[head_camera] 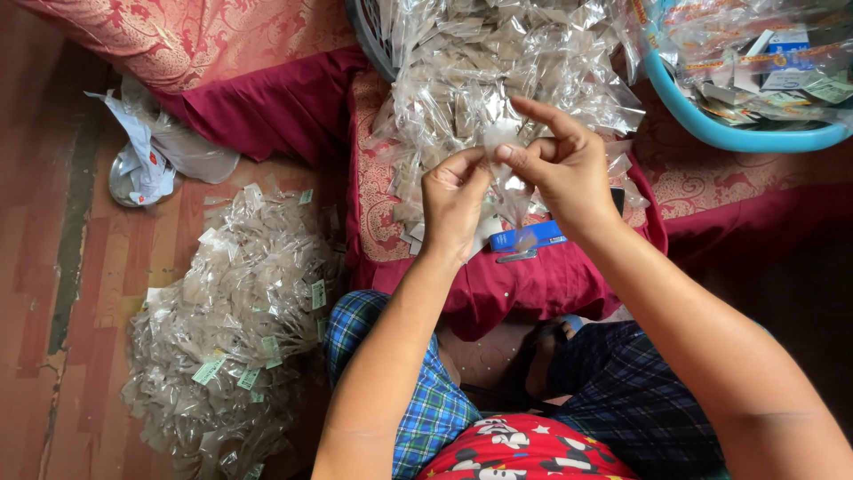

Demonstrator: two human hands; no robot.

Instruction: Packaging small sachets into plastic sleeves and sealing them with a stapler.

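Hands [511,182] raised together, fingertips pinching a small clear plastic bag [503,142].

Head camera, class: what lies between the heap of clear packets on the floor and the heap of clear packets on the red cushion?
In the head view, between the floor heap and the cushion heap lies only the cushion's patterned top and dark red edge.

home | red patterned cushions [204,36] | floor [35,267] (piecework packets [231,338] heaped)

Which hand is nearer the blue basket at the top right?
Right. The right hand is just left of and below the blue basket; the left hand is farther left, beyond it.
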